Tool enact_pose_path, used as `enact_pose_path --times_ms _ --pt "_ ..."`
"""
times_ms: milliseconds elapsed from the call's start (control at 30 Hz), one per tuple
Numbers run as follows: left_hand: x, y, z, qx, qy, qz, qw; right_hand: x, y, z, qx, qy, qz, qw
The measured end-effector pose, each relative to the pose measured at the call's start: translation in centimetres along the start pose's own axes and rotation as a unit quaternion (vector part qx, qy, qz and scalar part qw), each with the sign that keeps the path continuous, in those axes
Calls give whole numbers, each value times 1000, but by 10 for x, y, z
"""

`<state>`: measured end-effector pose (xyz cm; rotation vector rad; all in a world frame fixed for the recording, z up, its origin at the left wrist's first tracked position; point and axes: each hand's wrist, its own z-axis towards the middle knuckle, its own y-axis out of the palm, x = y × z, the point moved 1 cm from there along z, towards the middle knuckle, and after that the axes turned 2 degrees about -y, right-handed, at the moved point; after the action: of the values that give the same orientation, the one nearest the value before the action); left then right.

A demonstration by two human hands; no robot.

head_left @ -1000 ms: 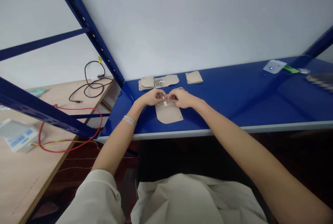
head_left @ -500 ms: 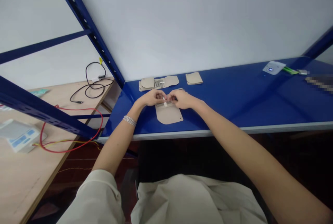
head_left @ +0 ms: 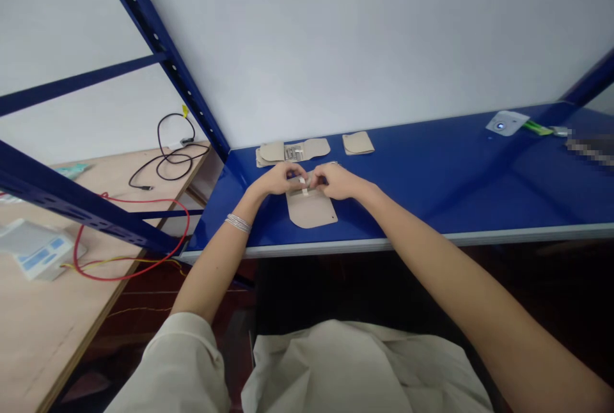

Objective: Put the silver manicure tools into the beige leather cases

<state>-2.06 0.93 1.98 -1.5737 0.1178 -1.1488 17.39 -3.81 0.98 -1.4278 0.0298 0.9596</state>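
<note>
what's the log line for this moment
left hand: at white tab | right hand: at same tab | beige panel on blue shelf

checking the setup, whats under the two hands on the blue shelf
A rounded beige flap lies under the left hand and right hand, with a small white strip showing between them. The flap beneath the palms is covered, so what lies there cannot be seen.

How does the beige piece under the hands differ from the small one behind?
The beige flap is larger than the small beige piece. The flap lies nearer the front edge, the small piece further back. The left hand and right hand touch the flap, not the small piece. Both lie on the blue shelf.
</note>
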Motion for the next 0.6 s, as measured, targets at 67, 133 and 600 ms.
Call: enact_pose_path --times_ms 67,133,600 --pt "0 1 0 3 -2 -6 1000 0 -1 -1 -1 -1 2 1000" --pt "-1 1 0 1 -10 -12 1000 -1 -1 -1 -2 0 4 1000" --pt "1 3 -1 -6 -19 28 999 1 -1 -1 -9 10 23 1000"
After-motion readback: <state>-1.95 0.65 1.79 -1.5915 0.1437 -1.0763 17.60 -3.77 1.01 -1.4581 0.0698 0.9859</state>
